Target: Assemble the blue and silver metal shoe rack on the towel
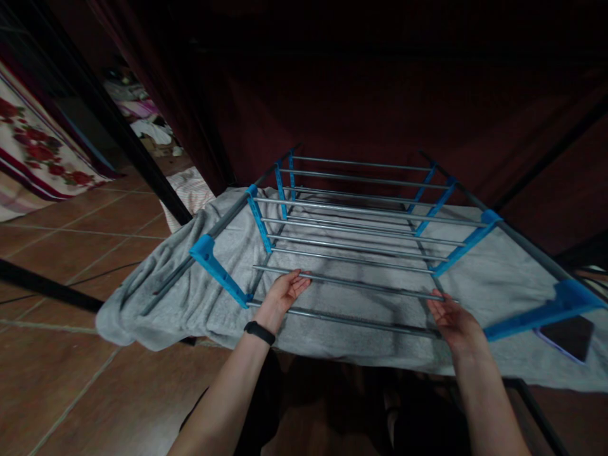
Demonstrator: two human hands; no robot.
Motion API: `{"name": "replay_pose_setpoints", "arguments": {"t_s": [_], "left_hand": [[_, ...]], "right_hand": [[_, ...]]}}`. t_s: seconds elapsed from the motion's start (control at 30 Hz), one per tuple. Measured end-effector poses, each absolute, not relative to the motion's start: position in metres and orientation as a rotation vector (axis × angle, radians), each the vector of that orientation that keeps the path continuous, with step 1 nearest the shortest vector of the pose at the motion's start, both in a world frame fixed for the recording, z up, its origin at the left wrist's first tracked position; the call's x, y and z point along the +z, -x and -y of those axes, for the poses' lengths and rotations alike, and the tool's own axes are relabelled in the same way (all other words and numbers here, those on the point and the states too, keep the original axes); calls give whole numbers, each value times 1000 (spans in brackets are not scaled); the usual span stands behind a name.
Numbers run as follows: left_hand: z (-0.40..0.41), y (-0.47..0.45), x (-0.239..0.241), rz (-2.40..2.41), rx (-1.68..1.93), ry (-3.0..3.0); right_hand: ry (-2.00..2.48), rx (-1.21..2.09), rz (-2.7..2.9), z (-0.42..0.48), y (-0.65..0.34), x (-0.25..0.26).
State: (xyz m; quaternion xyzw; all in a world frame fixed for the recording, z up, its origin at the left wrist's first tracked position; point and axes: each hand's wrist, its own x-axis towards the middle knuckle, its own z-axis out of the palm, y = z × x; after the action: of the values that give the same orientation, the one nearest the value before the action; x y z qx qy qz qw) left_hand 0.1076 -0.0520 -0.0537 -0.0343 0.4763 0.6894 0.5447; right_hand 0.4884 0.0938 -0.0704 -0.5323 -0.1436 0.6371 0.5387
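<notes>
A loose grey metal rod lies across both my hands, inside the near part of a rack frame. Near its left end, my left hand, with a black band on the wrist, holds it between thumb and fingers. Toward the other end, my right hand pinches the rod with thumb and fingertips. The rack has blue plastic brackets along both sides, joined by several metal rods. A lower front rod runs just below the one in my hands. At the right stands another blue bracket, close to my right hand.
The rack rests on a grey blanket over a low surface. A phone lies at the right. Dark metal posts rise on the left above the tiled floor. A floral cloth hangs far left.
</notes>
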Motion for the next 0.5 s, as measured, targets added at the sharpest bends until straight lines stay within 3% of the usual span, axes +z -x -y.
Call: {"name": "replay_pose_setpoints", "arguments": {"t_s": [0.5], "left_hand": [[52, -127, -55, -1079, 1561, -31]], "right_hand": [[1211, 1580, 407, -89, -480, -72]]}}
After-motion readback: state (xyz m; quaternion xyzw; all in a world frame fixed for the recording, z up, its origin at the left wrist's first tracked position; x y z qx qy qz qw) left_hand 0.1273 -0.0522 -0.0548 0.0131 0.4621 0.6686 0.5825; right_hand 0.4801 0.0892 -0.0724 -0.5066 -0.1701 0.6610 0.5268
